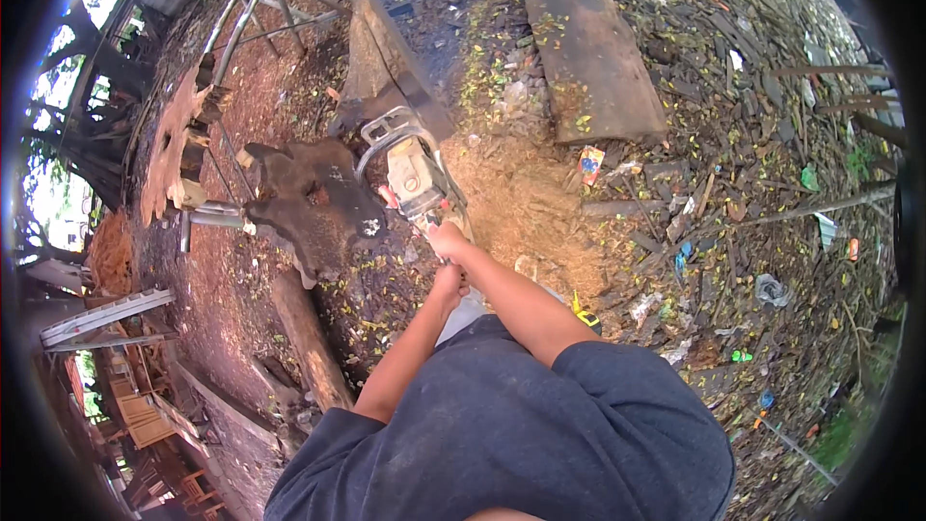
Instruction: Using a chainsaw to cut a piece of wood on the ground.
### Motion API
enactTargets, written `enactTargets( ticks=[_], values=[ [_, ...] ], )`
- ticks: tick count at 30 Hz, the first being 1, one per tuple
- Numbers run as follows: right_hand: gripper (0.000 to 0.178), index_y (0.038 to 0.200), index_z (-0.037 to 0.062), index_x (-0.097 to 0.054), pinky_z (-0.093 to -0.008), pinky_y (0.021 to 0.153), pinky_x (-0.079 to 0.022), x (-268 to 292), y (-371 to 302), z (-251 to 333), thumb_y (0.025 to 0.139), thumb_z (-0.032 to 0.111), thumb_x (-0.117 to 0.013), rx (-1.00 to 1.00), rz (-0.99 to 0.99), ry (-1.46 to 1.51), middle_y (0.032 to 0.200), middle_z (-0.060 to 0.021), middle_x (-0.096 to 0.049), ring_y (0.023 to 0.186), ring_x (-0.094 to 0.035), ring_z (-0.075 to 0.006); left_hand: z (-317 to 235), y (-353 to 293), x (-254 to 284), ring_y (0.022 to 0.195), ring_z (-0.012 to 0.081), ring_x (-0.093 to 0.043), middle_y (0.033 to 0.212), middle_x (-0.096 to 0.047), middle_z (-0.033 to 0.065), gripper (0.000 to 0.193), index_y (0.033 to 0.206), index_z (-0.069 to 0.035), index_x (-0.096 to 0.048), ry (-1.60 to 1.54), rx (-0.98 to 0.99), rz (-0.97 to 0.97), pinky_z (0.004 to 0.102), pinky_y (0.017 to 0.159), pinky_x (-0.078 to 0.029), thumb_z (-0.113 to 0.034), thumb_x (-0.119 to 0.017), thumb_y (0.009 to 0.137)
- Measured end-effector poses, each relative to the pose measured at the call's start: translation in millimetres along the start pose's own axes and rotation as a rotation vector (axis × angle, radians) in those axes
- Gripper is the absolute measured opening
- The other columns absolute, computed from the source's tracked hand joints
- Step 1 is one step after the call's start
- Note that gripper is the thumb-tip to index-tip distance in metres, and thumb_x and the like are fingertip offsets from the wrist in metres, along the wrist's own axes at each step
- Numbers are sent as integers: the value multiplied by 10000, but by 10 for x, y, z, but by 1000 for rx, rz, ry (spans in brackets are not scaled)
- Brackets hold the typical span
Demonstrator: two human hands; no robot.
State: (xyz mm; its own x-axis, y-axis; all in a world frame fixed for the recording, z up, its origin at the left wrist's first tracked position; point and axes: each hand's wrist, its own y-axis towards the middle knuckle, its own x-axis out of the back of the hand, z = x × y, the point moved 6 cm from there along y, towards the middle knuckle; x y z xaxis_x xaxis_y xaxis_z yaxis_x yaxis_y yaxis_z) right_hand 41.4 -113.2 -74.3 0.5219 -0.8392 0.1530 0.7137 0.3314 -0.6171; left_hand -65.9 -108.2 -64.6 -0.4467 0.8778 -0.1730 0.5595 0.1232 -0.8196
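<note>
A white and grey chainsaw (413, 174) with a curved grey front handle sits low in front of me, its bar running up along a tall wood slab (381, 53). My right hand (446, 239) reaches forward and is closed on the rear end of the chainsaw. My left hand (449, 282) is curled just below it, against my right wrist. What the left hand holds is hidden. A dark, irregular root slab (309, 198) lies just left of the saw.
A round log (309, 338) lies to my lower left and a wide plank (588, 39) ahead on the right. Sawdust, wood scraps and litter cover the ground. A metal frame (270, 10) stands at the far left, and wooden furniture (145, 415) is stacked lower left.
</note>
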Motion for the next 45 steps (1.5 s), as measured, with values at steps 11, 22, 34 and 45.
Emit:
enactTargets(
  ticks=[11,22,34,45],
  values=[
    [502,895,-116,-637,-467,833,-487,-31,-135,-74,919,358,-476,-67,51,25,932,-342,-626,956,-626,-438,93,-89,1,445,77,-267,610,-396,-35,116,761,-137,-478,-28,21,42,247,404,-180,-79,-442,856],
    [447,847,-98,-635,-445,723,-507,18,-355,-30,915,326,-510,-55,2,5,825,-280,-658,783,-677,-372,254,-67,91,441,72,-280,597,-366,-38,162,711,-153,-422,-61,43,61,251,389,-200,-120,-460,864],
    [472,818,-95,-632,-444,636,-508,29,-425,-58,921,350,-513,-57,4,-6,767,-264,-658,699,-675,-368,226,-282,-7,449,71,-236,624,-348,-30,126,744,-135,-447,-45,29,43,254,408,-177,-57,-436,843],
    [514,862,-111,-617,-445,619,-482,0,-310,-277,929,385,-500,-12,-55,-47,750,-240,-647,676,-661,-327,365,-141,38,454,68,-251,603,-324,-49,123,773,-152,-427,-42,55,46,252,406,-186,-85,-451,873]
  ],
)
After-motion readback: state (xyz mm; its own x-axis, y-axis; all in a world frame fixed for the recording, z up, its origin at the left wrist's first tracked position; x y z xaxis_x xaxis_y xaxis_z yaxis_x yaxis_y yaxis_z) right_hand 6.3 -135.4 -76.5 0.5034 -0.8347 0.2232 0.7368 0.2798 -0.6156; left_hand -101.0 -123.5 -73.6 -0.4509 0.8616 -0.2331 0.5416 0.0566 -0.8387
